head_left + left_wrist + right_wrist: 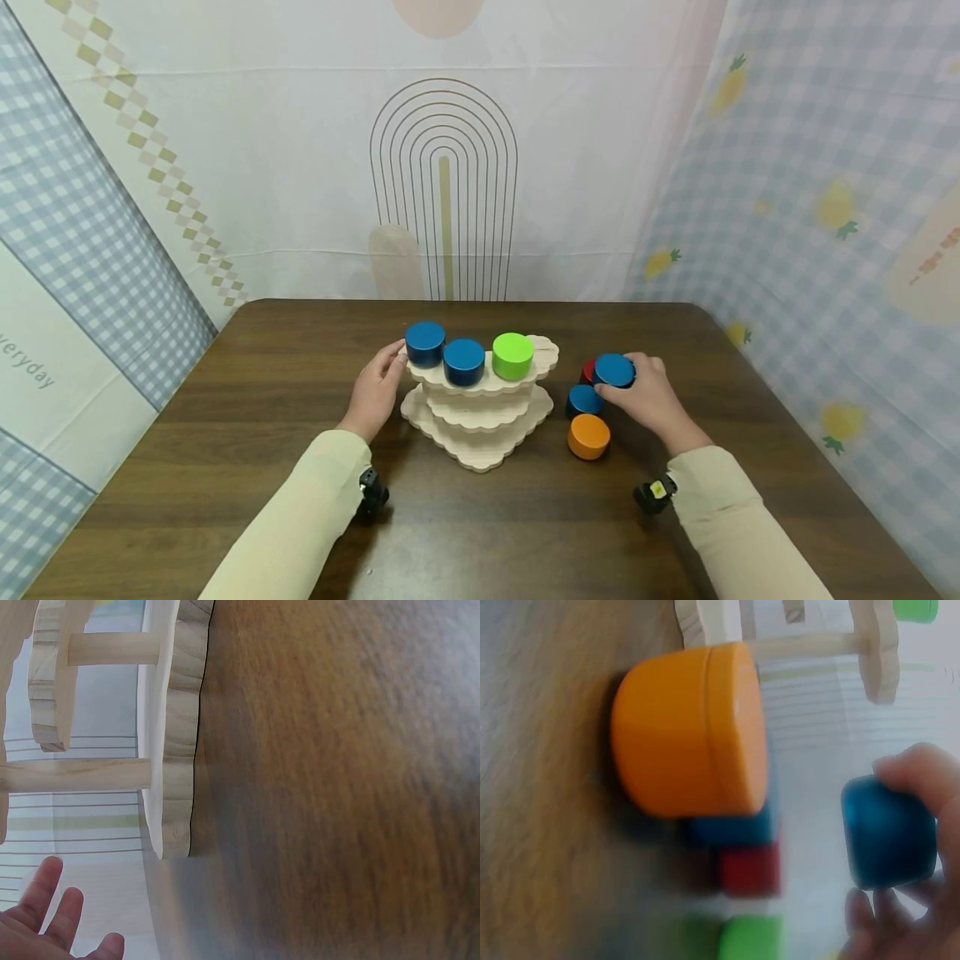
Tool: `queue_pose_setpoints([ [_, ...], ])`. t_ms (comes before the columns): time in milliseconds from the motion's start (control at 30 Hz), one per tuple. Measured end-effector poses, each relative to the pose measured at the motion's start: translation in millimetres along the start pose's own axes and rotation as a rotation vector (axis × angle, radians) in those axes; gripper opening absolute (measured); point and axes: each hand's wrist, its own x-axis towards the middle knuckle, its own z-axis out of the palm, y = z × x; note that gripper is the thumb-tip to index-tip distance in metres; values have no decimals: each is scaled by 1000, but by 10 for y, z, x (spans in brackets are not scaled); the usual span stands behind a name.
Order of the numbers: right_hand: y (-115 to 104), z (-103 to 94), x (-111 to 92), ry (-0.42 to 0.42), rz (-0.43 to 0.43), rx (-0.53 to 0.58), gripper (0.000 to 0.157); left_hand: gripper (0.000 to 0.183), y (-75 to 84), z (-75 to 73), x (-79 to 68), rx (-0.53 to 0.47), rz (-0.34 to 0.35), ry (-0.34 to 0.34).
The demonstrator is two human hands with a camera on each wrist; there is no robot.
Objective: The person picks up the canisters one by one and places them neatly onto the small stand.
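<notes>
My right hand (pixel 654 400) pinches a small blue lidded round tin (pixel 614 369) between thumb and fingers, held above the table in the right wrist view. Close by on the table stand an orange tin (pixel 588 437), another blue tin (pixel 583 401) and a red tin (pixel 587 371), the red one partly hidden. My left hand (pixel 373 393) is at the left end of a tiered wooden stand (pixel 480 452), its fingertips right at the top tier's edge. Relaxed fingers (pixel 66 913) show in the left wrist view. On the top tier sit two blue tins (pixel 425 343) and a light green tin (pixel 513 356).
In the right wrist view a green tin (pixel 750 939) stands beyond the red one. The brown wooden table (pixel 285 350) ends at a patterned cloth backdrop (pixel 300 167). A checked cloth (pixel 810 250) hangs on the right side.
</notes>
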Motion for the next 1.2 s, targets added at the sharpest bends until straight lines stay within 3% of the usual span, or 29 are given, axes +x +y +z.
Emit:
queue_pose_setpoints([
  [667, -587, -16, 217, -41, -95, -13, 77, 45, -24, 5, 5, -13, -8, -1],
  [1200, -816, 54, 338, -128, -123, 30, 72, 44, 2, 7, -1, -37, -7, 11],
])
